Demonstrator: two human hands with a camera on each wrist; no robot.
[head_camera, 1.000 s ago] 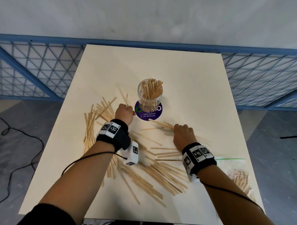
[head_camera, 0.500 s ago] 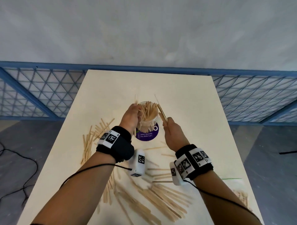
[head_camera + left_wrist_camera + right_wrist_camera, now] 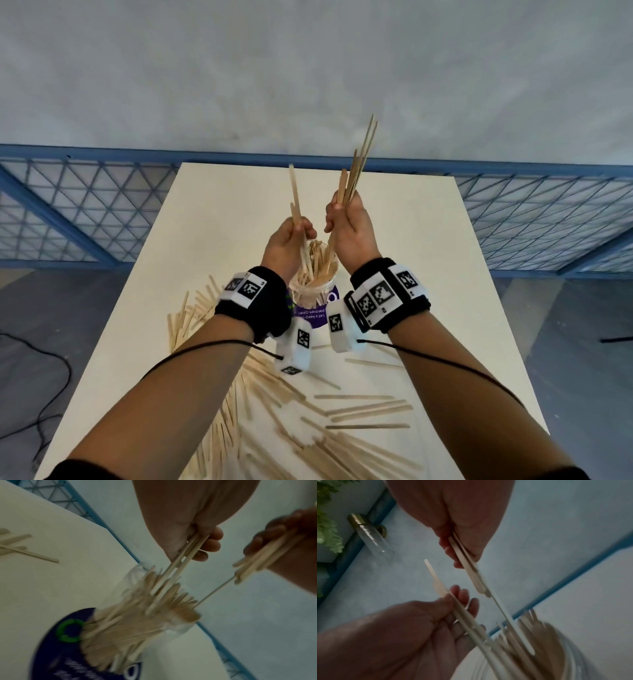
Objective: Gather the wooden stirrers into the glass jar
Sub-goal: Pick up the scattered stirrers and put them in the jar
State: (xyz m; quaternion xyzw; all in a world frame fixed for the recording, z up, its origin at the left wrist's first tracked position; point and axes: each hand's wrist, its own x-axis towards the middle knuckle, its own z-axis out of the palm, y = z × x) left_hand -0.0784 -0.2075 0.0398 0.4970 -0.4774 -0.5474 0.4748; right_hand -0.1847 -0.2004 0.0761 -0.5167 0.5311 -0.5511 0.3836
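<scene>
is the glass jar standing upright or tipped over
Upright. The glass jar stands on the purple disc, mouth up, stirrers poking out of its top between the left hand and right hand.

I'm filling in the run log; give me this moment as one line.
left hand: holds stirrers, tips in jar | right hand: holds stirrers above jar | table: many stirrers loose
</scene>
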